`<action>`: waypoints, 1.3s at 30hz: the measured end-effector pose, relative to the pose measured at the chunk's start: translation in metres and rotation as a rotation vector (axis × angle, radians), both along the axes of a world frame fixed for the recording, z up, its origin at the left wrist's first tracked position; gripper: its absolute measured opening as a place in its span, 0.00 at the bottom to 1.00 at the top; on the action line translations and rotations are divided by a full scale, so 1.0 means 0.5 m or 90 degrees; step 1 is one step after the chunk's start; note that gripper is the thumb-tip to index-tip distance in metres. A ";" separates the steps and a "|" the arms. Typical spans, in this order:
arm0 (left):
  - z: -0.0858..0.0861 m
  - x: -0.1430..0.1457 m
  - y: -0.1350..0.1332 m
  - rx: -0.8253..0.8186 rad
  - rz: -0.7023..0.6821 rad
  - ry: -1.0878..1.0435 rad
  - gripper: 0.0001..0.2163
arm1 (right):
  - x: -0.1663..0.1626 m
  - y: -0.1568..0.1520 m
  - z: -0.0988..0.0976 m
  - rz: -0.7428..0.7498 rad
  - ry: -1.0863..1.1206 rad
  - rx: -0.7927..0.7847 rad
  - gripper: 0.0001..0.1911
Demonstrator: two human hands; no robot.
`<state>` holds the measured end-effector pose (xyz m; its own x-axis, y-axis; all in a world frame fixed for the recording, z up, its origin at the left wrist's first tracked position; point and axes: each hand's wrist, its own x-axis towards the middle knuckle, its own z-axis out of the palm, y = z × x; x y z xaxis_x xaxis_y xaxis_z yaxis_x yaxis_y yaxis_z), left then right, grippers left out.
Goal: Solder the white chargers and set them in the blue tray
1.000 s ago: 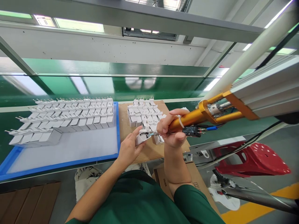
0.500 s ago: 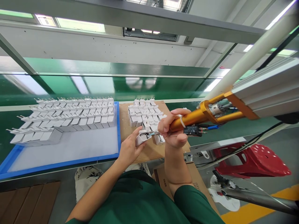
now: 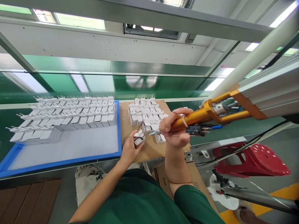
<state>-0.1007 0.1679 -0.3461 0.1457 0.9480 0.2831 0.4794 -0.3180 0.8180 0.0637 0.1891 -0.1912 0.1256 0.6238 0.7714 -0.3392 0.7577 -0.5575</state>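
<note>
My left hand (image 3: 130,150) is closed around a white plug-charger housing (image 3: 139,141), held above the cardboard sheet. The housing's top is open, dark parts show inside, and its plug end points up. My right hand (image 3: 174,129) grips the gold barrel of a dispensing tool (image 3: 190,119), with a pale blue nozzle (image 3: 153,133) pointing left. The nozzle tip is a short way right of the housing, apart from it. Behind both hands, several similar white housings (image 3: 146,113) stand in rows on the cardboard (image 3: 125,118), partly hidden by my right hand.
To the left lies a blue-rimmed tray (image 3: 70,161) holding rows of white chargers (image 3: 91,115). The gold tool joins a grey arm (image 3: 273,90) at the right. A red stool (image 3: 254,160) and a metal pole (image 3: 257,194) are at the lower right.
My left hand has drawn the housing slightly left and turned it more upright, away from the nozzle. The nozzle tip, earlier at the housing, now points into open space. My right hand has barely moved.
</note>
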 end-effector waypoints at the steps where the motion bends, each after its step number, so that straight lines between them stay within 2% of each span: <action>1: -0.002 0.000 -0.006 -0.005 0.001 -0.007 0.28 | 0.000 0.000 0.000 0.000 0.000 0.000 0.25; 4: -0.005 0.000 -0.018 -0.020 0.006 -0.003 0.23 | -0.001 0.000 -0.001 -0.001 -0.001 0.006 0.25; 10: 0.006 -0.001 -0.014 0.002 0.030 0.156 0.19 | -0.004 -0.003 -0.001 -0.042 -0.006 -0.032 0.27; 12: 0.014 0.001 -0.012 -0.007 0.022 0.171 0.18 | -0.007 -0.004 -0.001 -0.044 -0.003 -0.030 0.27; 17: 0.049 0.011 -0.008 -0.052 -0.021 -0.003 0.18 | -0.015 -0.009 0.002 -0.011 -0.011 -0.009 0.28; 21: 0.083 0.023 -0.003 -0.037 -0.032 -0.112 0.18 | -0.028 -0.012 0.011 0.030 -0.004 0.036 0.27; 31: 0.110 0.032 -0.004 -0.014 -0.017 -0.152 0.18 | -0.042 -0.005 0.014 0.051 -0.008 0.060 0.26; 39: 0.111 0.031 -0.011 -0.072 -0.018 -0.173 0.18 | -0.064 -0.009 0.037 0.064 0.001 0.058 0.25</action>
